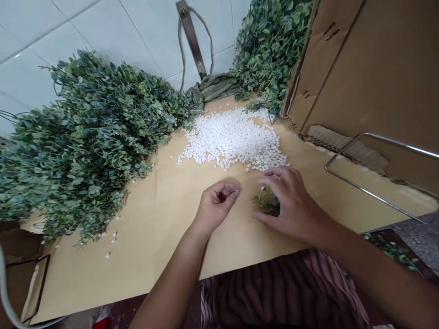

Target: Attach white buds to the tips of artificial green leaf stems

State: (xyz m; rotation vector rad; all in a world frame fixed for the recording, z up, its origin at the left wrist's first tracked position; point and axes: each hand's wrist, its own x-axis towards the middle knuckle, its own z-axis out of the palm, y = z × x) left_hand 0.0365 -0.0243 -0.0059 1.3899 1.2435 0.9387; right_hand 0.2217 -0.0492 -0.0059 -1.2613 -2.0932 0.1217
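Observation:
My left hand (pixel 219 201) is closed in a pinch over the board, thumb against forefinger. What sits at its fingertips is too small to make out. To its right, my right hand (pixel 288 201) has its thumb and fingers spread apart. A small green artificial sprig (pixel 262 201) shows in the gap between them, partly hidden by the hand. Beside the right fingertips there is a tiny white speck. Just beyond both hands spreads a heap of small white plastic pieces (pixel 233 137) on the tan board (pixel 178 205).
Artificial greenery (pixel 96 128) is piled along the left, with more foliage (pixel 270 45) at the back. A cardboard box (pixel 370 82) stands on the right, near a bent metal wire frame (pixel 370 187). Behind, a metal bar (pixel 192 39) leans against white tiles.

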